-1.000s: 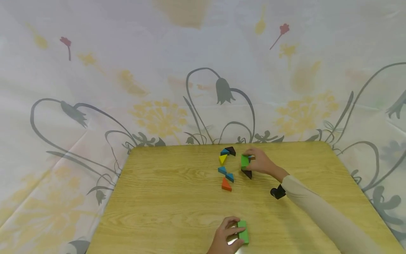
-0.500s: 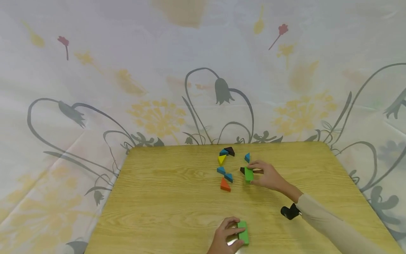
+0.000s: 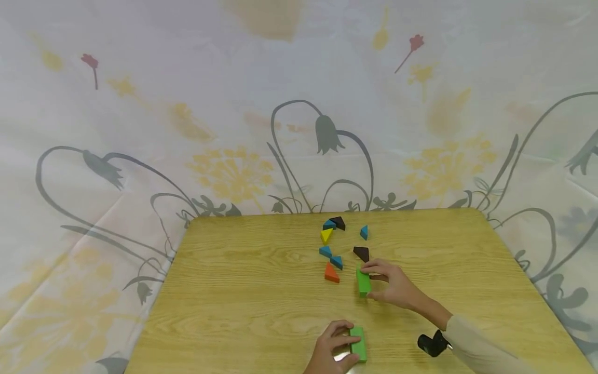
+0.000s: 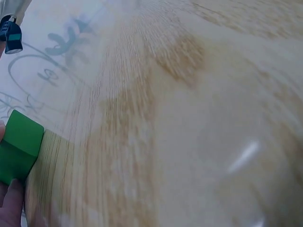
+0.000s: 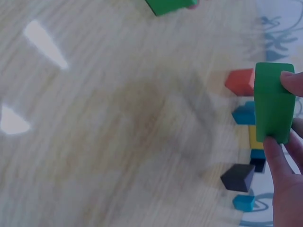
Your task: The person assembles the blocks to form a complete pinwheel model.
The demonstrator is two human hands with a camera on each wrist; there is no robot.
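In the head view my right hand pinches a long green block at its two ends. The right wrist view shows the same green block between thumb and fingers, tilted up. Near the front of the table my left hand holds a second green block between thumb and fingers. Only part of that green block shows at the left edge of the left wrist view. Just beyond the right hand's block lies a dark block, with a small blue triangular block farther back.
A loose column of small blocks stands left of the right hand: an orange triangle, blue triangles, a yellow triangle and a dark block at the back. Floral cloth hangs behind the wooden table.
My right hand has carried its green block toward me, from near the back blue triangle past the dark block, which is now uncovered. The left hand has stayed in place with its block.
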